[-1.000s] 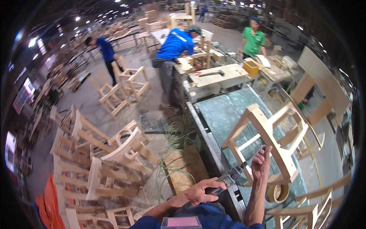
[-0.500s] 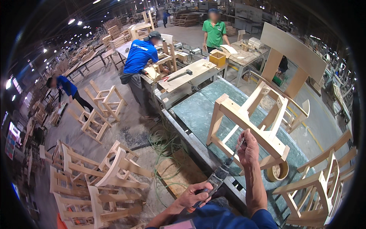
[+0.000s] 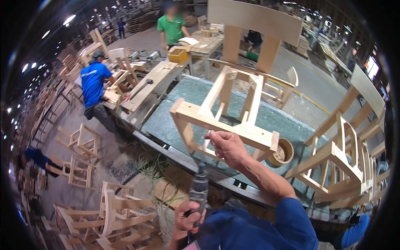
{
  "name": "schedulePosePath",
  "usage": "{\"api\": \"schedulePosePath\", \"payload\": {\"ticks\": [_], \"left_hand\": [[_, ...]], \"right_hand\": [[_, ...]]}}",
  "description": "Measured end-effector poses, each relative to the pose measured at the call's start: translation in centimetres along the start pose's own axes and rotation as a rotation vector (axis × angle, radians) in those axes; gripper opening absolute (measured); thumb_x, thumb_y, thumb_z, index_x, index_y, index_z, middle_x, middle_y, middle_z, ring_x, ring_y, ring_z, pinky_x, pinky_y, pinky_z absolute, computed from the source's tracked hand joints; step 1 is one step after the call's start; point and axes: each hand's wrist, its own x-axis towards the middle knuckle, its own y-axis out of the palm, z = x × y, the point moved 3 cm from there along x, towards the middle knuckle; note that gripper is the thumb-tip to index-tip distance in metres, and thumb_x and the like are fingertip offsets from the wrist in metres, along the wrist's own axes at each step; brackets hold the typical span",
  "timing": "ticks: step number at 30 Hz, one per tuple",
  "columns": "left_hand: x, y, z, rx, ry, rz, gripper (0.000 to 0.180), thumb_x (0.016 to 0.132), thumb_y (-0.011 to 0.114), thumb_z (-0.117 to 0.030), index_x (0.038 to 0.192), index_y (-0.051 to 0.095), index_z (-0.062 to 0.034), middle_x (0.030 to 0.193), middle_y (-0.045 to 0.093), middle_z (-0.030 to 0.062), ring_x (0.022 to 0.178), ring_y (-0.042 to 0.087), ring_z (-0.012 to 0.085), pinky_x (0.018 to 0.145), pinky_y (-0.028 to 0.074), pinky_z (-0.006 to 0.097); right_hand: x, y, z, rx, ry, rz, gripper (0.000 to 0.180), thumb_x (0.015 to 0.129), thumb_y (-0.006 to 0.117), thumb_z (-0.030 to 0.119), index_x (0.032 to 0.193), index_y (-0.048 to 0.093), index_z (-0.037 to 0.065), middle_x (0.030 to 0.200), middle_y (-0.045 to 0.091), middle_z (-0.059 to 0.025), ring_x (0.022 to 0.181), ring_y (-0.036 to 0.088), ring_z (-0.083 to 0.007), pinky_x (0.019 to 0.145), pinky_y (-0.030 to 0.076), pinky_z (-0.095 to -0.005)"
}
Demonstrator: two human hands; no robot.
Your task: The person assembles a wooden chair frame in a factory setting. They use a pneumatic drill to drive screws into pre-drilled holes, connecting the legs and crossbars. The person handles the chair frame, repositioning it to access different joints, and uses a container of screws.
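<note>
A bare wooden chair frame (image 3: 227, 112) lies on its side on a green-topped workbench (image 3: 271, 121). My right hand (image 3: 227, 148) reaches up to the frame's near rail, fingers pinched at its lower edge; what it pinches is too small to tell. My left hand (image 3: 187, 216) is wrapped around the handle of a grey power drill (image 3: 199, 189) that points up toward the frame's underside, just below my right hand.
A small round tub of pale bits (image 3: 280, 152) stands on the bench by the frame. More chair frames are stacked at right (image 3: 346, 162) and on the floor at left (image 3: 116, 212). A green hose (image 3: 156, 171) coils below the bench. Other people work at benches behind.
The view has swung left to right, so the chair frame now sits nearer the middle. My right hand has shifted along the near rail. The drill has risen closer under the frame.
</note>
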Motion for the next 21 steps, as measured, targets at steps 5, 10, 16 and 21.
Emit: {"api": "schedulePosePath", "payload": {"ticks": [5,10,16,21], "left_hand": [[-1.9,-2.9,-1.4,-0.398,0.07,-0.05,0.034,0.091,0.068,-0.018,0.121,0.054,-0.0099,0.11,0.058,0.0298,0.066,0.063,0.0319,0.045,0.051,0.036],[-5.3,-7.1,0.5,-0.116,0.217,-0.3,0.034,0.097,0.06,-0.028,0.125,0.045,-0.014,0.109,0.052,0.0344,0.057,0.061,0.0305,0.035,0.052,0.039],[-1.5,-5.4,5.3,0.141,-0.273,-0.34,0.026,0.101,0.05,-0.02,0.122,0.045,-0.0053,0.104,0.06,0.0233,0.059,0.062,0.026,0.039,0.05,0.035],[4.8,-3.3,8.2,-0.139,-0.399,-0.306,0.027,0.102,0.053,-0.024,0.123,0.048,-0.0068,0.106,0.059,0.022,0.066,0.063,0.0239,0.043,0.051,0.034]], "right_hand": [[-1.7,-9.1,6.8,0.025,-0.079,-0.176,0.031,0.096,0.067,0.035,0.09,0.066,0.005,0.061,0.048,0.0046,0.048,0.037,-0.0048,0.042,0.029,-0.0217],[2.6,-23.0,10.6,0.15,-0.138,-0.402,0.043,0.095,0.067,0.045,0.105,0.058,0.004,0.069,0.045,0.0065,0.048,0.032,0.0007,0.039,0.025,-0.0149],[10.5,-30.8,10.9,-0.054,-0.007,-0.525,0.046,0.093,0.07,0.044,0.102,0.061,0.001,0.068,0.042,0.0076,0.048,0.032,-0.0007,0.04,0.024,-0.0167],[15.1,-29.3,13.3,-0.488,-0.12,-0.631,0.043,0.091,0.072,0.045,0.086,0.065,0.002,0.061,0.044,0.0067,0.046,0.032,-0.0025,0.037,0.021,-0.0232]]}}
